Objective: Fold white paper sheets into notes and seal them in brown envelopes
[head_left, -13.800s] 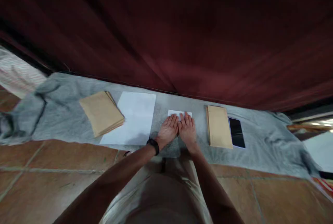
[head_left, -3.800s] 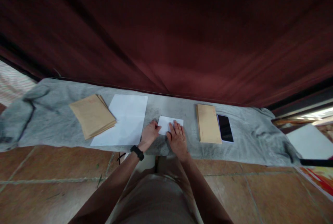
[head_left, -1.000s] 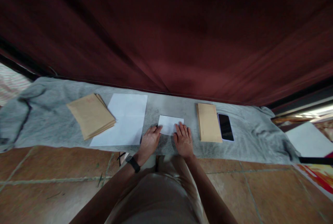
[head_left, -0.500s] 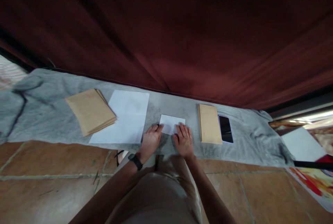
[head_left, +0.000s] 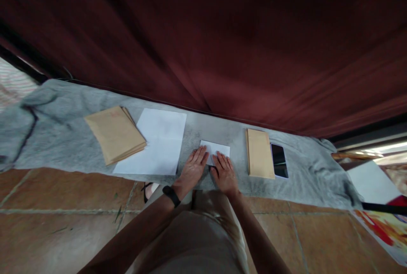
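A small white sheet of paper point(head_left: 215, 146), apparently folded, lies on the grey cloth in front of me. My left hand point(head_left: 195, 166) rests flat over its left part, fingers stretched out. My right hand point(head_left: 224, 174) lies flat on its lower right part, fingers extended. Both hands press on the paper from above and grip nothing. Beside my left hand is a stack of large white paper point(head_left: 160, 138). Brown envelopes point(head_left: 116, 133) overlap that stack's left side.
To the right, a pile of narrower brown envelopes point(head_left: 260, 154) sits beside a phone point(head_left: 279, 160). The grey cloth point(head_left: 305, 168) covers a long narrow surface. A dark red curtain point(head_left: 203, 45) hangs behind it. Tiled floor point(head_left: 63, 231) shows below.
My left hand has moved from the paper's left edge onto its left part, and its fingers now lie flat. My right hand stays on the right part. The view has shifted slightly.
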A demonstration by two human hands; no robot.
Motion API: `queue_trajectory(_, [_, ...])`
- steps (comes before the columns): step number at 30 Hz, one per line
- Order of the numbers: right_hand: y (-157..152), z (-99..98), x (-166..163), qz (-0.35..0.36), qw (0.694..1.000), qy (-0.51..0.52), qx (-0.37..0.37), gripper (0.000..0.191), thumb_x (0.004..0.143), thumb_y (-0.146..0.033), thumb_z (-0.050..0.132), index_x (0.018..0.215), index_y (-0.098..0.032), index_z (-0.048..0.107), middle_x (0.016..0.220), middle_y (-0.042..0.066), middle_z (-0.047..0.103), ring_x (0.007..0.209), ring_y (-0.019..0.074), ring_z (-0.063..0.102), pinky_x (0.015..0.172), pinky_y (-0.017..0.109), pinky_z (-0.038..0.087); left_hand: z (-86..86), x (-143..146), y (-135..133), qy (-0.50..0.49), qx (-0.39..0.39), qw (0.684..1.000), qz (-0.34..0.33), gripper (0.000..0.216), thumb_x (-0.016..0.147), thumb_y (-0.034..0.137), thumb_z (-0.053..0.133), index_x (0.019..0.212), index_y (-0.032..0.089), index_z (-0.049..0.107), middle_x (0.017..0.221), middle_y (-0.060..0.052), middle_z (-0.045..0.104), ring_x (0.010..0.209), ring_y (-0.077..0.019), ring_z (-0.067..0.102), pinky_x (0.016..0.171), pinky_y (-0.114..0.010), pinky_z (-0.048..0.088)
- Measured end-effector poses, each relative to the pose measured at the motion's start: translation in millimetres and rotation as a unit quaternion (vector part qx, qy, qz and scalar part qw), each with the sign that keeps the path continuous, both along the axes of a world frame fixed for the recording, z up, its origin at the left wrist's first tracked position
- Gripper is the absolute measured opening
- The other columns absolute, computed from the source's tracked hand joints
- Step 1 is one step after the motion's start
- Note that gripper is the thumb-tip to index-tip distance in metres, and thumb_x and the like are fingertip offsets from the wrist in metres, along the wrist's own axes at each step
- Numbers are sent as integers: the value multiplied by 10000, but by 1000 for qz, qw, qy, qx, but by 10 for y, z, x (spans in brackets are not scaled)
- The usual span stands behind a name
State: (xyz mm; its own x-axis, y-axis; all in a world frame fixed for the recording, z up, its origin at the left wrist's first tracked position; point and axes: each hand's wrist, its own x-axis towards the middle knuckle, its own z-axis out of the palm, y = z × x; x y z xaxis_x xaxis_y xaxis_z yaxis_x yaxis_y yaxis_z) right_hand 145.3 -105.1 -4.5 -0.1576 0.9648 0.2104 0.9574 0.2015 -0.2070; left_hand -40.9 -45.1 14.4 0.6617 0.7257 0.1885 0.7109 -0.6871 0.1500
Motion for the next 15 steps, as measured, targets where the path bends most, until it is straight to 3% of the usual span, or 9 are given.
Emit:
queue_trajectory(7, [20, 0, -7, -4, 1000, 12, -6, 491, 1053, -282, 401, 1517, -148, 485, 1604, 130, 439, 1500, 257, 378, 1241, 480, 293, 24, 218, 49, 54, -32, 998, -11, 572, 938, 48, 341, 1495, 79, 467, 1604, -198, 421, 1520, -279, 352, 1236, -524, 317])
queue_trajectory(15, [37, -9, -25, -5, 999, 31, -16, 554, 1003, -212, 405, 1546, -106, 432, 1615, 146, 417, 1516, 249, 345, 1253, 479, 272, -99, 343, 42, 70, -42, 997, 4, 634, 896, 31, 317, 1516, 46, 444, 1606, -241, 391, 1532, -314, 313, 1242, -568, 305])
